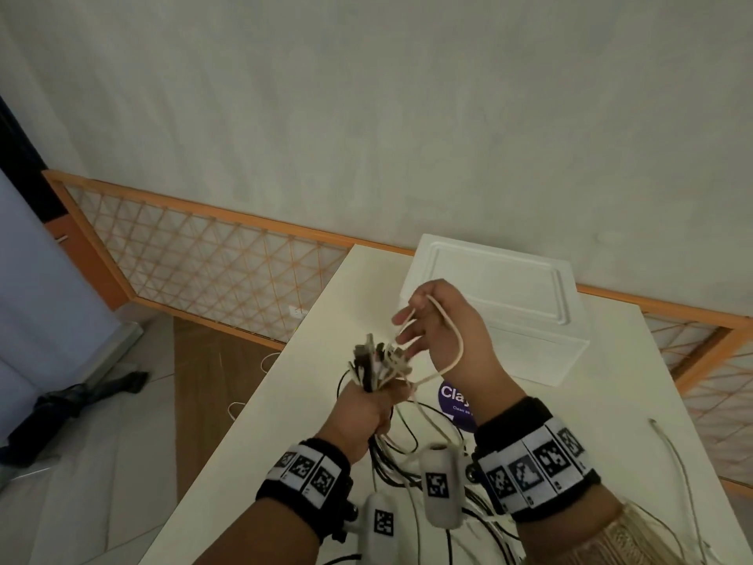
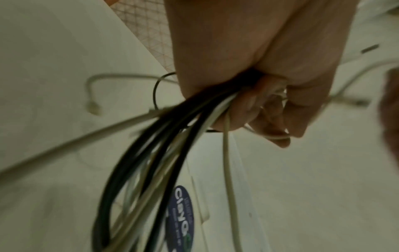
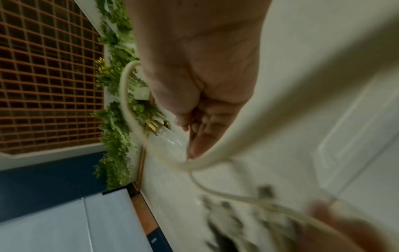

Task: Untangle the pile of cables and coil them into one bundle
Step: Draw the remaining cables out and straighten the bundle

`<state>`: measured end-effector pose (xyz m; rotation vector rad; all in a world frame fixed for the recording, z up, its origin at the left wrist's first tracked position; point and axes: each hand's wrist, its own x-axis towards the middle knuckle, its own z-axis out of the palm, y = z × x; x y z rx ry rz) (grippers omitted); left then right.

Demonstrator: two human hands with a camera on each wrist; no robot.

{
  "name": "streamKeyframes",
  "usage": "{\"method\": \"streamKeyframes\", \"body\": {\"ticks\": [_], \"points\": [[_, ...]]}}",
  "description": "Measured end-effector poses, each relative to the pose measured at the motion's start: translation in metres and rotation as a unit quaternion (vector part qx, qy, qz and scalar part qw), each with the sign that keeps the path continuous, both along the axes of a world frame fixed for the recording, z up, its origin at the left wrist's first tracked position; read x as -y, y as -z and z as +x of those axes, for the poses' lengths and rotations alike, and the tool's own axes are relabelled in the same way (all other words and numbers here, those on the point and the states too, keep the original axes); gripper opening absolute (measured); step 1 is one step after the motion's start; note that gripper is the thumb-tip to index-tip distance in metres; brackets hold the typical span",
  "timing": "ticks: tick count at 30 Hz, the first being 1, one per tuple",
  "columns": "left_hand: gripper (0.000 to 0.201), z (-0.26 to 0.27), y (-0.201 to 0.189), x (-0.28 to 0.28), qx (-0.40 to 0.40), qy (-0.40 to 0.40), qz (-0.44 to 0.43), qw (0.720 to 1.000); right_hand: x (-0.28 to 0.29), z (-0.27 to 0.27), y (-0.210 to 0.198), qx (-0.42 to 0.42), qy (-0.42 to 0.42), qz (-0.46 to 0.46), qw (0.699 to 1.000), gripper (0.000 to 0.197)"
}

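Observation:
My left hand [image 1: 366,407] grips a bundle of black and white cables [image 1: 373,362] upright in its fist, with the plug ends sticking out above. The rest of the bundle [image 2: 151,153] hangs below the fist [image 2: 248,71] onto the white table [image 1: 285,422]. My right hand [image 1: 432,320] is raised just right of the plug ends. A cream cable [image 1: 459,344] loops round the back of it and runs down to the left fist. In the right wrist view the thumb lies against the fingers [image 3: 205,133], pinching that cream cable [image 3: 125,88].
A white lidded box [image 1: 497,303] stands on the table behind my hands, and a purple sticker [image 1: 454,401] lies under them. One loose cable [image 1: 672,454] lies at the table's right side. An orange lattice fence [image 1: 203,271] runs behind, and the table's left edge drops to the floor.

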<state>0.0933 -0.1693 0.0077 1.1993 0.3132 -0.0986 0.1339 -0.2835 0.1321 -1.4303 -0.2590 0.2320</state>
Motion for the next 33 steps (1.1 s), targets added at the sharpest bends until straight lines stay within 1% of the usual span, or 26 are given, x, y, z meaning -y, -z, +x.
{"method": "streamKeyframes", "body": {"ticks": [2, 3, 4, 5, 7, 9, 10, 13, 15, 17, 18, 19, 20, 22, 23, 24, 26, 28, 30, 31, 32, 33], "points": [[0.008, 0.006, 0.012, -0.001, -0.027, -0.002, 0.092, 0.995, 0.004, -0.004, -0.016, 0.045, 0.061, 0.019, 0.997, 0.009], [0.008, 0.009, 0.021, -0.004, -0.038, -0.007, 0.149, 0.988, 0.009, -0.004, -0.019, 0.070, 0.094, 0.034, 0.993, 0.010], [0.008, 0.011, 0.029, -0.007, -0.048, -0.013, 0.192, 0.980, 0.015, -0.005, -0.024, 0.092, 0.124, 0.049, 0.987, 0.016], [0.009, 0.012, 0.037, -0.011, -0.065, -0.021, 0.216, 0.974, 0.022, -0.005, -0.027, 0.129, 0.158, 0.050, 0.978, 0.021], [0.018, 0.014, 0.051, -0.018, -0.108, -0.042, 0.204, 0.972, 0.036, -0.007, -0.034, 0.192, 0.235, 0.027, 0.953, 0.024], [0.023, 0.014, 0.056, -0.023, -0.144, -0.061, 0.178, 0.972, 0.052, -0.008, -0.041, 0.218, 0.298, 0.028, 0.929, 0.024], [0.024, 0.015, 0.056, -0.024, -0.155, -0.065, 0.178, 0.970, 0.060, -0.009, -0.044, 0.224, 0.321, 0.040, 0.919, 0.023], [0.027, 0.018, 0.054, -0.026, -0.171, -0.057, 0.195, 0.964, 0.082, -0.013, -0.051, 0.248, 0.380, 0.070, 0.888, 0.016], [0.023, 0.021, 0.056, -0.029, -0.183, -0.052, 0.195, 0.962, 0.087, -0.017, -0.054, 0.278, 0.418, 0.070, 0.862, 0.013], [0.020, 0.021, 0.060, -0.034, -0.198, -0.057, 0.201, 0.958, 0.092, -0.020, -0.054, 0.319, 0.434, 0.073, 0.839, 0.015], [0.023, 0.020, 0.063, -0.037, -0.213, -0.062, 0.201, 0.954, 0.096, -0.019, -0.052, 0.335, 0.433, 0.065, 0.835, 0.020], [0.025, 0.018, 0.066, -0.039, -0.225, -0.070, 0.189, 0.953, 0.101, -0.017, -0.050, 0.344, 0.428, 0.039, 0.835, 0.026], [0.025, 0.016, 0.066, -0.041, -0.233, -0.081, 0.169, 0.954, 0.107, -0.013, -0.047, 0.349, 0.421, -0.012, 0.837, 0.033], [0.022, 0.013, 0.066, -0.043, -0.231, -0.106, 0.112, 0.961, 0.118, -0.009, -0.038, 0.349, 0.409, -0.164, 0.827, 0.036], [0.021, 0.011, 0.065, -0.044, -0.224, -0.116, 0.078, 0.964, 0.123, -0.008, -0.033, 0.351, 0.404, -0.226, 0.814, 0.032], [0.019, 0.010, 0.061, -0.044, -0.212, -0.121, 0.045, 0.969, 0.129, -0.008, -0.028, 0.364, 0.409, -0.272, 0.792, 0.026], [0.020, 0.007, 0.055, -0.046, -0.181, -0.131, -0.029, 0.974, 0.138, -0.014, -0.022, 0.381, 0.421, -0.330, 0.754, 0.015], [0.028, 0.004, 0.050, -0.050, -0.160, -0.147, -0.095, 0.971, 0.148, -0.020, -0.016, 0.383, 0.437, -0.381, 0.719, 0.010], [0.034, 0.002, 0.044, -0.051, -0.147, -0.156, -0.133, 0.968, 0.172, -0.023, -0.007, 0.336, 0.464, -0.446, 0.688, 0.010], [0.038, 0.001, 0.041, -0.051, -0.141, -0.160, -0.149, 0.966, 0.186, -0.024, -0.001, 0.277, 0.463, -0.494, 0.682, 0.010], [0.042, -0.001, 0.038, -0.050, -0.133, -0.163, -0.165, 0.964, 0.196, -0.026, 0.004, 0.203, 0.445, -0.544, 0.682, 0.010], [0.045, -0.002, 0.035, -0.050, -0.126, -0.165, -0.184, 0.961, 0.204, -0.028, 0.013, 0.117, 0.412, -0.576, 0.697, 0.012]]}}
